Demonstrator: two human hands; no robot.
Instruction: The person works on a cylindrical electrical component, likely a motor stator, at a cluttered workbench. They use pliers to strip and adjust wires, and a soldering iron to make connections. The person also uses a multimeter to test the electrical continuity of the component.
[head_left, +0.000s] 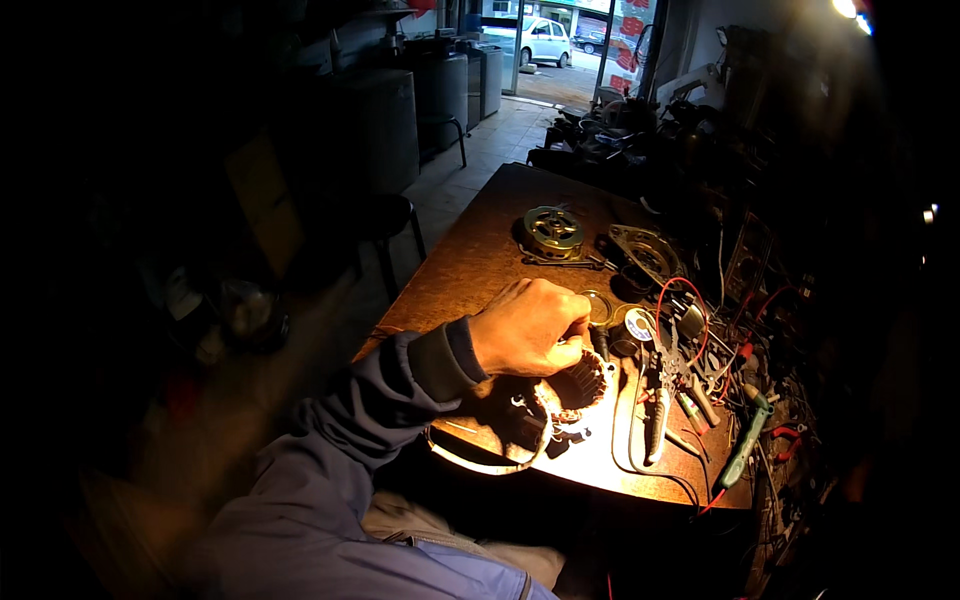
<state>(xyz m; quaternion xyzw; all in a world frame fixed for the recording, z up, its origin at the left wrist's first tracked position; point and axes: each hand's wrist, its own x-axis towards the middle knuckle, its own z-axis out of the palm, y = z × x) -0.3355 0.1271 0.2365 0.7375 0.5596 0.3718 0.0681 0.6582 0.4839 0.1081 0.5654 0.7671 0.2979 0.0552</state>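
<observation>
My left hand [530, 330], at the end of a dark cuffed sleeve, is closed with curled fingers above a motor stator [580, 385] with windings; whatever is in the fingers is hidden. A pale band [480, 462] curves around dark pieces below the hand. Just right of the hand are a round tin [598, 308], a small spool [637, 325], a red wire loop and several pliers and hand tools [668, 390]. My right hand is not in view.
A round metal motor cover [553, 233] and an open housing [645, 255] lie farther back on the wooden table [470, 240]. A green-handled tool [745, 450] and tangled cables fill the right side. A stool [390, 218] stands left; a doorway shows a parked car.
</observation>
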